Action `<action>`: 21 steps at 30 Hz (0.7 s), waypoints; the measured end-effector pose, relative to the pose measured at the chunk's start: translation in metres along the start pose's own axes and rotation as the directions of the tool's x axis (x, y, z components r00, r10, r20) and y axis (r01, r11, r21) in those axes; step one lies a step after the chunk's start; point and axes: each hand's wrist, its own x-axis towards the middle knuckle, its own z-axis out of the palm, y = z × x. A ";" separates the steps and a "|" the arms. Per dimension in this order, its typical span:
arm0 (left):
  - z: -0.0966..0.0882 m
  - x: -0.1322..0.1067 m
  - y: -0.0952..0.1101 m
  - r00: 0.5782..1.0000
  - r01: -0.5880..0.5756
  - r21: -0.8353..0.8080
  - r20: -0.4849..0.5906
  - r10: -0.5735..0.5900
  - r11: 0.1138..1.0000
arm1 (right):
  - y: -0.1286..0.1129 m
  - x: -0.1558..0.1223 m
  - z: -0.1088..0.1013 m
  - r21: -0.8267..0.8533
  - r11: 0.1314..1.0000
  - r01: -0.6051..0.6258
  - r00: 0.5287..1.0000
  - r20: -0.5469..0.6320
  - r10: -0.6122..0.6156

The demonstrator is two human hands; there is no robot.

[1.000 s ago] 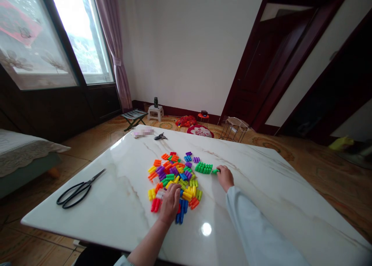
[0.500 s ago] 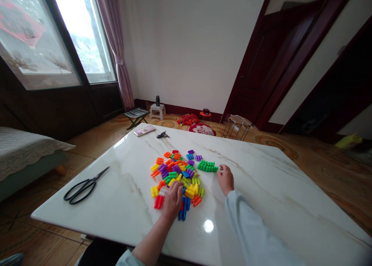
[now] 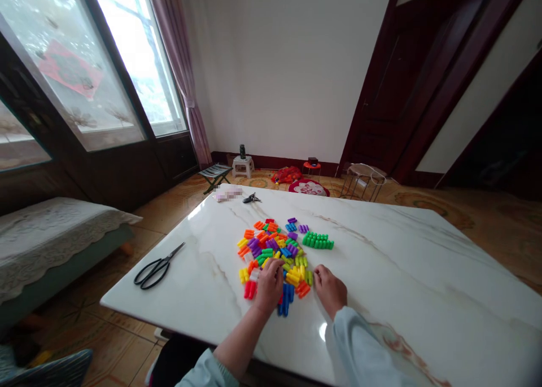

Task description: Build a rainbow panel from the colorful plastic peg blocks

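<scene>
A heap of small coloured plastic building blocks point(image 3: 265, 243) with rounded, bullet-like ends lies on the white marble-look table point(image 3: 393, 263). My left hand point(image 3: 270, 285) rests over the near side of the heap, fingers curled down and pressed together; whatever they hold is hidden. Beside the heap's right edge, my right hand point(image 3: 331, 290) has its fingers bent in, close to the lime-green blocks point(image 3: 309, 277). Contact there is unclear. Farther back, several green blocks point(image 3: 318, 240) sit joined in a row, apart from both hands. Blue blocks point(image 3: 286, 299) lie just right of my left hand.
Black-handled scissors point(image 3: 158, 267) lie at the table's left. Toward the far edge are keys point(image 3: 252, 198) and a blurred-out pinkish object point(image 3: 227, 193). Beyond the table stand a folding stool point(image 3: 215, 174), a white stool point(image 3: 243, 166) and a wire-legged stool point(image 3: 363, 179).
My right hand has left the joined green blocks and come back toward me to the heap's right edge. My left hand stays over the heap. The whole view has shifted slightly.
</scene>
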 end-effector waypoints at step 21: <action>-0.006 0.090 -0.024 0.951 0.137 0.530 0.166 -0.261 0.837 | -0.006 0.001 -0.001 -0.078 0.997 0.020 0.999 0.028 -0.018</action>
